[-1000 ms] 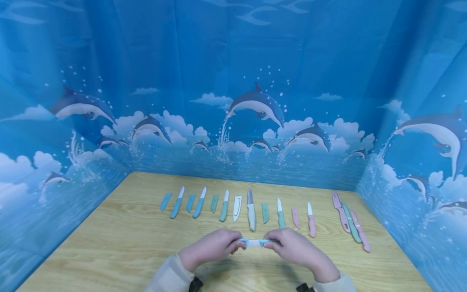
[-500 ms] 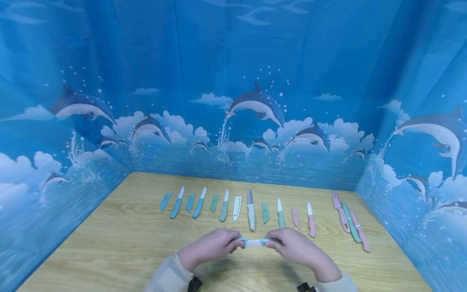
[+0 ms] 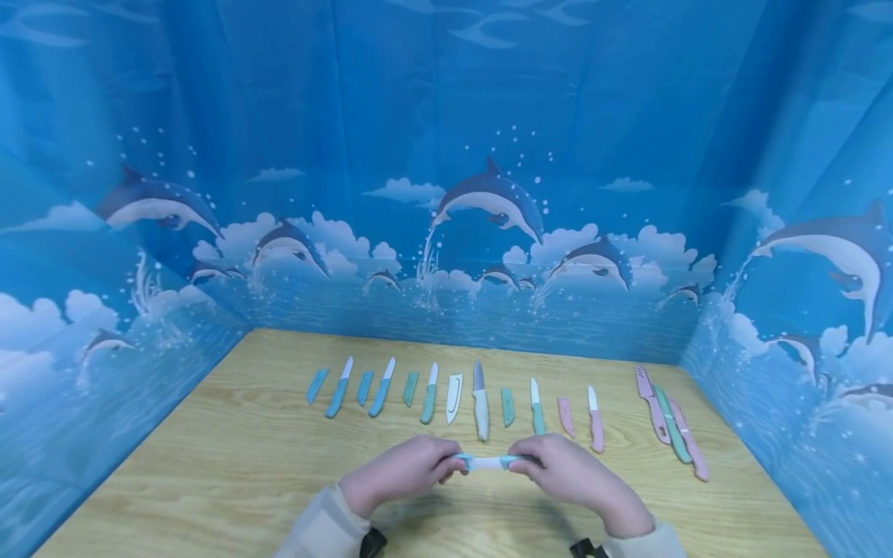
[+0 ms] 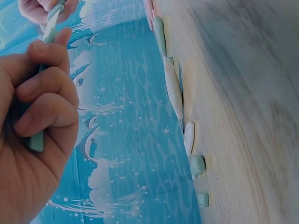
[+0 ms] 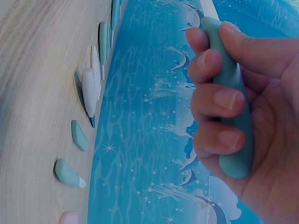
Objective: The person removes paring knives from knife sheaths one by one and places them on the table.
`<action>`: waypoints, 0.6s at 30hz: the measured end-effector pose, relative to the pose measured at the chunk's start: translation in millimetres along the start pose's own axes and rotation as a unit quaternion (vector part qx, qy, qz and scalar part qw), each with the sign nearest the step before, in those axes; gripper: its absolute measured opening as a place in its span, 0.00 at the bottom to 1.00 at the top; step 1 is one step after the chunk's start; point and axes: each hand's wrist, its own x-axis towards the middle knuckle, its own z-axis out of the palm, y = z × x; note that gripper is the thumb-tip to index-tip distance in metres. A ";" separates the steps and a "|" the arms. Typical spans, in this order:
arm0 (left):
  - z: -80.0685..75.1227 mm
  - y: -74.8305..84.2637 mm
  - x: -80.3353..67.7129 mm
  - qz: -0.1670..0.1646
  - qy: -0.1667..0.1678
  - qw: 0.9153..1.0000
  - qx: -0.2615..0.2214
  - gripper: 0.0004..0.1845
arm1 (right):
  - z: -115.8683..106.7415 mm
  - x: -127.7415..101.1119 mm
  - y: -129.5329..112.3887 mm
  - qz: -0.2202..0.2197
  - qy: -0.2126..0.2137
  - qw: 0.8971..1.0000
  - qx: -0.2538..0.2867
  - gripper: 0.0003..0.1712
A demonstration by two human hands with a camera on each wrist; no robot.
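My left hand [image 3: 408, 469] and right hand [image 3: 565, 473] face each other over the table's near middle. The right fingers curl round the teal handle of a knife [image 5: 231, 74], plain in the right wrist view. Its white blade [image 3: 487, 463] spans the gap between the hands. In the left wrist view, the left fingers wrap round a green knife sheath [image 4: 36, 142], mostly hidden in the palm. The blade's far end meets the sheath. Just beyond the hands lie a cream-handled knife [image 3: 481, 415] and a green-handled knife [image 3: 537, 418].
Across the wooden table [image 3: 244, 465] runs a row of knives and sheaths: blue knives [image 3: 336, 399], a green knife [image 3: 429, 403], a white sheath [image 3: 454, 399], a pink knife [image 3: 596, 430]. At right lie sheathed knives, including a green one [image 3: 671, 426]. A dolphin-print curtain [image 3: 446, 155] surrounds the table.
My right hand has shifted very slightly to the right, and a little more white blade shows between the hands. The left hand stays nearly still.
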 end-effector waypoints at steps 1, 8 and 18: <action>-0.2 -0.1 -0.3 -0.001 0.001 1.000 0.001 0.14 | 0.0 -0.2 0.3 0.001 0.001 1.000 -0.002 0.12; -0.2 -0.8 0.6 -0.001 0.003 1.000 0.001 0.13 | -0.8 -0.7 1.4 0.000 0.002 1.000 -0.003 0.12; -12.6 -19.4 -9.4 -0.041 0.037 0.998 -0.044 0.16 | -19.6 -13.3 8.9 0.060 0.046 0.997 -0.022 0.13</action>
